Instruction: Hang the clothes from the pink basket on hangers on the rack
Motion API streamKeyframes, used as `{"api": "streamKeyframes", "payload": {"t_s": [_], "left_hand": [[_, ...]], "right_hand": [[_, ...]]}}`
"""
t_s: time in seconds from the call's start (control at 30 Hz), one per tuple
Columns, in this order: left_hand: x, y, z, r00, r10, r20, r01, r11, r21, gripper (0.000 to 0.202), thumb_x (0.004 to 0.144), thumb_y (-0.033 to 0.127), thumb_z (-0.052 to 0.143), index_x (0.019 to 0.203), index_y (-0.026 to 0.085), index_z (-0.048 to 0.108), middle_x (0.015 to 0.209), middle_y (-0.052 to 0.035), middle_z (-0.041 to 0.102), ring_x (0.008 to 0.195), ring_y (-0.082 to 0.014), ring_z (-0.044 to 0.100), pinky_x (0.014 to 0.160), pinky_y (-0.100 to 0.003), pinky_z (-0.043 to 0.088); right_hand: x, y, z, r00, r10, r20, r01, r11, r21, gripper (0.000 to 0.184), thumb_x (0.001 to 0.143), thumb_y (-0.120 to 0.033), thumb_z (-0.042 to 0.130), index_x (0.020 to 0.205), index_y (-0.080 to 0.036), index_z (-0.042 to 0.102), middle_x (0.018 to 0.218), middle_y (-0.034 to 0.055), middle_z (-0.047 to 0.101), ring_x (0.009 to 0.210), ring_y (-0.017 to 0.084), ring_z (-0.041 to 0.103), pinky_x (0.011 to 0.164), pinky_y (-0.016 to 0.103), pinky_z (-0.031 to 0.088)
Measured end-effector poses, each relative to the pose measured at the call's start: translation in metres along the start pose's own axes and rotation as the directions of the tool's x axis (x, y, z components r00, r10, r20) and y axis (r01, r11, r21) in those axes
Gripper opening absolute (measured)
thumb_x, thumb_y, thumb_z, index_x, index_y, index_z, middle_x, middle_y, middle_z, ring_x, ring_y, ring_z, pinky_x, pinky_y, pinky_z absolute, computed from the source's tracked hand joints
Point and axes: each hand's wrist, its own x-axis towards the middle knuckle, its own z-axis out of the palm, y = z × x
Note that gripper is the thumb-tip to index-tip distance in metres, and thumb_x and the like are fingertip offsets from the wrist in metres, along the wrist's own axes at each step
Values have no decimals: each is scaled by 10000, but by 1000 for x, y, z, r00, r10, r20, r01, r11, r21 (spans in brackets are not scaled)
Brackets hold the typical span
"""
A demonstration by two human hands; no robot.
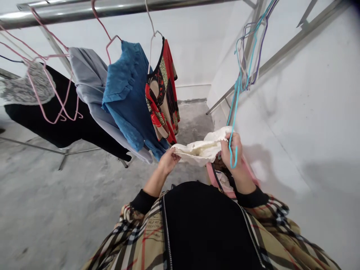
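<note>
A cream-white garment (197, 152) is stretched between my two hands in front of my body, its opening edge facing up. My left hand (168, 161) pinches one end of it. At the other end my right hand (232, 150) grips the cloth, with a light-blue hanger (233, 148) held in the same hand and hanging down past the fingers. Which kind of garment it is I cannot make out. Partly hidden under my right forearm, a pink basket (210, 175) holds crumpled clothes.
Along a metal rail (70, 13) hang a red patterned top (165, 82), a blue shirt (123, 90), a grey garment (88, 71), black clothing (67, 123) and pink hangers (56, 90). Blue and purple hangers (260, 41) hang at the right beside a white wall (315, 123).
</note>
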Motion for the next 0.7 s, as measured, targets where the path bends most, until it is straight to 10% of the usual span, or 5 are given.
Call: {"api": "streamKeyframes", "payload": {"t_s": [0.23,0.37,0.5,0.57,0.7], "left_hand": [[-8,54,-4,998,54,12,-49,969,-242,211,725,298,668,875,151,669,770,-35,707,694,-157,657,660,-252,523],[-13,56,3,990,137,-29,-140,974,-181,243,627,320,765,755,161,633,653,10,656,592,-129,606,603,-240,489],[-17,53,5,952,305,-18,-305,952,-1,304,638,389,787,711,160,602,609,39,606,546,-83,540,573,-205,431],[-18,51,4,917,399,13,-398,909,127,320,672,428,765,715,154,604,610,38,599,544,-74,517,564,-199,409],[-19,53,-1,879,477,-6,-467,864,190,354,688,473,748,768,151,621,617,40,591,531,-69,499,538,-195,391]], "right_hand": [[-37,51,-46,886,175,429,-149,984,-93,194,877,-417,544,859,-226,571,831,26,615,756,179,574,687,295,466],[-49,49,-70,746,239,622,-257,964,-62,330,903,-500,497,827,-203,616,639,-3,586,553,135,524,506,247,425],[-50,34,-66,609,116,784,-165,986,-17,332,911,-462,509,858,-209,717,708,40,687,688,194,637,641,299,520],[-45,27,-62,626,100,773,-134,991,-19,336,909,-462,508,854,-229,743,723,50,712,746,230,673,713,345,549],[-27,18,-74,803,147,577,-120,989,-85,376,899,-508,497,941,-241,758,890,74,759,846,270,705,745,388,576]]}}
